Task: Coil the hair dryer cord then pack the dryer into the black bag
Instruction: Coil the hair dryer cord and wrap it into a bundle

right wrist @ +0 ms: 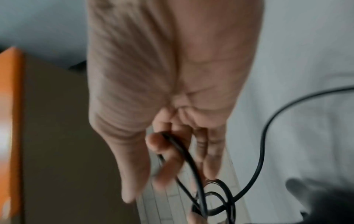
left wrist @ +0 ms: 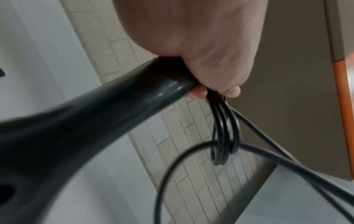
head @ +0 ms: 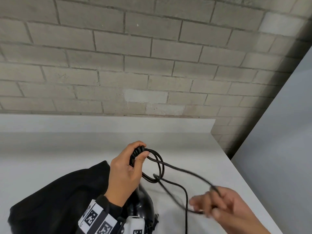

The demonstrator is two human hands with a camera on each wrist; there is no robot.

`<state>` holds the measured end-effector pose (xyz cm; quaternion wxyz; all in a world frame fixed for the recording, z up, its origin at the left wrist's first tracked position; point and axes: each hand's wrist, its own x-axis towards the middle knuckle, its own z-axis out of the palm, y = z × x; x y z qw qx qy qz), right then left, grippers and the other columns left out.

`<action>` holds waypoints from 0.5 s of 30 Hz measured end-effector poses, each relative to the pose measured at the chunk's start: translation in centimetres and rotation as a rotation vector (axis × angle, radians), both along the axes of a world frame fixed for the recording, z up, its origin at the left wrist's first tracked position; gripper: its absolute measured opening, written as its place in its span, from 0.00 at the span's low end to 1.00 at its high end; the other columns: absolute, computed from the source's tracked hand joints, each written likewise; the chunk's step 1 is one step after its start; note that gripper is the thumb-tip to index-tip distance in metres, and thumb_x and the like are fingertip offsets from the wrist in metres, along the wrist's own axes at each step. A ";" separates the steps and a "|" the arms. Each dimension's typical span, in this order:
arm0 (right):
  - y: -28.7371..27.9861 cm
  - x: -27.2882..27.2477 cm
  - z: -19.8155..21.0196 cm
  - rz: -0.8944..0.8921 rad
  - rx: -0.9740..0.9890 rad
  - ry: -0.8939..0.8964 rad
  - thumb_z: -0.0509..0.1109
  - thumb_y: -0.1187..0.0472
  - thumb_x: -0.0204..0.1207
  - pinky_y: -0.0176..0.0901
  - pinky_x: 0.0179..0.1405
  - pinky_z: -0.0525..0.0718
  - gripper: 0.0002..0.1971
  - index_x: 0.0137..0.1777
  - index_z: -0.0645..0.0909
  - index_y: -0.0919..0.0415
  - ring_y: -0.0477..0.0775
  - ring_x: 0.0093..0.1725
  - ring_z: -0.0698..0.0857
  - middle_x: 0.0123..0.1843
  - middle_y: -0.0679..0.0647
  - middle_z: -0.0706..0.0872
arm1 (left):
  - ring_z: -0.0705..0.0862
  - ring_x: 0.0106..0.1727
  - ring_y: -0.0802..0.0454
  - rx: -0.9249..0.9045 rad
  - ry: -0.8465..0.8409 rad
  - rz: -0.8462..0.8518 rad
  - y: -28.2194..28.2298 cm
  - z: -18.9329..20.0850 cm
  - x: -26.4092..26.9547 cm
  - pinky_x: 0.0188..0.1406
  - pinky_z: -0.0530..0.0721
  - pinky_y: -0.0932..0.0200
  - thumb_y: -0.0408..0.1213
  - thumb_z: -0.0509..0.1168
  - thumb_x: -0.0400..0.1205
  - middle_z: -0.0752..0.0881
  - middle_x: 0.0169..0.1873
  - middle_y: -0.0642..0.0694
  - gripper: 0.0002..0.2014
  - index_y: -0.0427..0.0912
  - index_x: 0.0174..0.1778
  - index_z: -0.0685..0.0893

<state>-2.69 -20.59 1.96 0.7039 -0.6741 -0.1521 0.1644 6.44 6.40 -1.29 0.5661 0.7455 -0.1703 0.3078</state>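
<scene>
My left hand [head: 135, 157] grips the end of the black hair dryer's handle [left wrist: 118, 112] together with a few small loops of the black cord [head: 156, 166], held above the table. The dryer's body [head: 143, 205] hangs below that hand, partly hidden by the wrist. From the loops [left wrist: 224, 136] a longer stretch of cord runs right to my right hand [head: 214, 203], which is blurred and pinches the cord [right wrist: 184, 151] between thumb and fingers. More cord hangs down from there off the frame's bottom. The black bag [head: 55, 200] lies crumpled on the table, left of the dryer.
A white table [head: 67, 149] stands against a grey brick wall [head: 135, 65]. Its right edge runs diagonally past my right hand, with a grey panel [head: 278, 149] beyond it. An orange-edged brown board [right wrist: 11, 121] shows in the wrist views.
</scene>
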 end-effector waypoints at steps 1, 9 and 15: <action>-0.1 -0.7 -1.2 -0.063 0.105 -0.081 0.74 0.67 0.77 0.51 0.58 0.82 0.10 0.43 0.74 0.66 0.65 0.48 0.85 0.35 0.57 0.82 | 0.83 0.33 0.62 -0.007 0.004 0.001 0.1 0.0 0.1 0.36 0.79 0.71 0.50 0.65 0.81 0.86 0.42 0.62 0.13 0.49 0.57 0.85; -5.0 -3.7 -2.3 -0.411 -0.651 -0.017 0.73 0.45 0.53 0.26 0.28 0.69 0.15 0.23 0.78 0.57 0.42 0.28 0.81 0.22 0.45 0.78 | 0.83 0.32 0.56 0.023 0.024 0.003 0.1 -0.2 0.2 0.34 0.81 0.64 0.52 0.65 0.81 0.87 0.44 0.59 0.14 0.50 0.57 0.85; -7.7 -5.8 -4.6 -0.778 -0.170 0.125 0.88 0.50 0.55 0.28 0.17 0.67 0.29 0.19 0.67 0.58 0.47 0.16 0.62 0.18 0.54 0.60 | 0.85 0.31 0.55 0.015 0.044 -0.001 0.1 -0.1 0.3 0.35 0.85 0.57 0.54 0.65 0.81 0.87 0.42 0.59 0.11 0.58 0.57 0.83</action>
